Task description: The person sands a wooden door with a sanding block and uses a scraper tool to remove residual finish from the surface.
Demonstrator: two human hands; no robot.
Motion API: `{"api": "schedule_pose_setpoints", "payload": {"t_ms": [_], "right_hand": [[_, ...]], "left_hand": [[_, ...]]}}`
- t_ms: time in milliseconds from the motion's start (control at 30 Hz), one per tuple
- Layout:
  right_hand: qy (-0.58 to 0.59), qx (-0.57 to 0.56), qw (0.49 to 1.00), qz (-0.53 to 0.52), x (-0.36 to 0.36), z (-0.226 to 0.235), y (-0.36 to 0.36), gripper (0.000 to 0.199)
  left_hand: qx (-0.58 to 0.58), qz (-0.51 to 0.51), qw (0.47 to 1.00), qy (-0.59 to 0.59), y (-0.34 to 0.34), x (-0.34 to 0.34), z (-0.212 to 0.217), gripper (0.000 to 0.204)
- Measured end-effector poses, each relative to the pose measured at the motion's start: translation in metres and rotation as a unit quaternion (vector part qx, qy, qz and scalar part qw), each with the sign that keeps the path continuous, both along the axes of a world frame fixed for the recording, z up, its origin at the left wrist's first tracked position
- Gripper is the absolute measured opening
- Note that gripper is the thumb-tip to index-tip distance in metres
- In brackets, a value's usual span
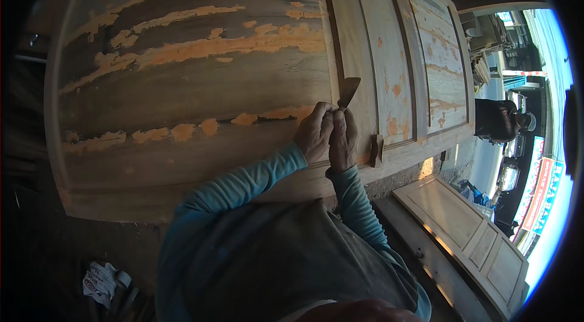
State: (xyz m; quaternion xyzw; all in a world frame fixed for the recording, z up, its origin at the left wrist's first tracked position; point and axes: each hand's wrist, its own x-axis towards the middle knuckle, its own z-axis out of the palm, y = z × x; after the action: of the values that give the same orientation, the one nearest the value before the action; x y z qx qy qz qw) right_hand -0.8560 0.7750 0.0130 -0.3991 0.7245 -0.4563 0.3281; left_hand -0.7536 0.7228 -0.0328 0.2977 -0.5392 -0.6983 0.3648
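Close together over a large wooden door panel, both hands are closed with their fingertips meeting. My left hand and my right hand pinch the narrow end of a thin brown flared piece. Its wide end fans out away from me; whether it is sandpaper or a blade I cannot tell. Orange filler patches streak the door's broad panel. Just right of my right hand, a small folded brown piece, like sandpaper, lies on the door frame.
Raised mouldings cross the door's right part. A smaller panelled door leans at the lower right. Beyond it are a person in a cap, parked vehicles and a banner. A white bag lies at the lower left.
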Motion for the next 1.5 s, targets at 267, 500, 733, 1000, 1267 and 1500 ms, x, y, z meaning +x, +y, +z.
{"api": "schedule_pose_setpoints", "payload": {"t_ms": [267,500,733,1000,1267,1500], "right_hand": [[0.161,0.024,0.987,0.001,-0.061,-0.034,0.006,0.036],[0.171,-0.029,0.985,0.026,-0.075,-0.073,-0.129,0.031],[0.251,-0.010,0.968,0.008,-0.081,-0.065,-0.205,0.032],[0.286,0.037,0.957,0.000,-0.067,-0.056,-0.227,0.037],[0.258,0.032,0.964,-0.048,-0.052,-0.067,-0.215,0.035],[0.287,0.041,0.956,-0.036,-0.061,-0.080,-0.241,0.038]], "left_hand": [[-0.338,0.155,0.881,-0.291,-0.140,0.108,0.005,0.032],[-0.308,0.357,0.769,-0.432,-0.261,0.181,-0.054,0.028],[-0.327,0.376,0.753,-0.429,-0.263,0.175,-0.060,0.023],[-0.370,0.391,0.736,-0.410,-0.270,0.177,-0.059,0.018],[-0.315,0.367,0.757,-0.439,-0.257,0.179,-0.061,0.023],[-0.328,0.375,0.750,-0.435,-0.269,0.178,-0.056,0.025]]}}
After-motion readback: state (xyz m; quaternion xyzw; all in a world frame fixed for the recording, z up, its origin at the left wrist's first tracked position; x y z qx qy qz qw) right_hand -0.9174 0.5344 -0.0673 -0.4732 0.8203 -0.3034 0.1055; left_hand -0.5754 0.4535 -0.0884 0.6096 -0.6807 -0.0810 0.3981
